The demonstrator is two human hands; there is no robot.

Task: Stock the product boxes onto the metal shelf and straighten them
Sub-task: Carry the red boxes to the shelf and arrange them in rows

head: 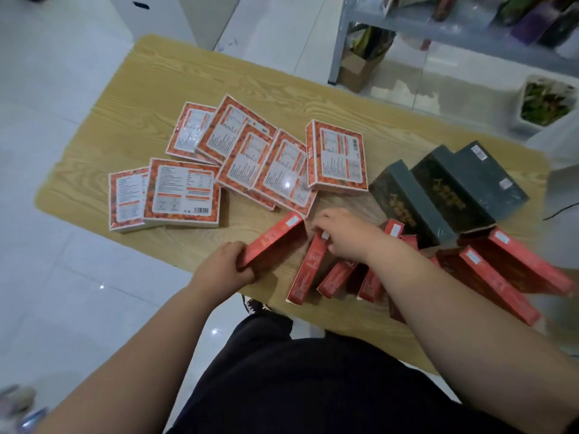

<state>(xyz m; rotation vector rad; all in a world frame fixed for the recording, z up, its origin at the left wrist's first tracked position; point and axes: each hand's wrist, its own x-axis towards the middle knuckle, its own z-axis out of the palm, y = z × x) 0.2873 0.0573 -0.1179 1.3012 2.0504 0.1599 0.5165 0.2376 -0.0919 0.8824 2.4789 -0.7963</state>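
Left hand (224, 267) grips the near end of a tilted red box (275, 239); just beside it, right hand (344, 236) seems to pinch a second red box (308, 272).

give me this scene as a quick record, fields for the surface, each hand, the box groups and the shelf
surface: wooden table
left hand: grips leftmost red box, which is tilted
right hand: fingers curled over the top end of next red box
orange boxes: seven, label side up, overlapping, on the far left part
dark boxes: three side by side, right of the orange ones
metal shelf: beyond the table, top right, holding other packets
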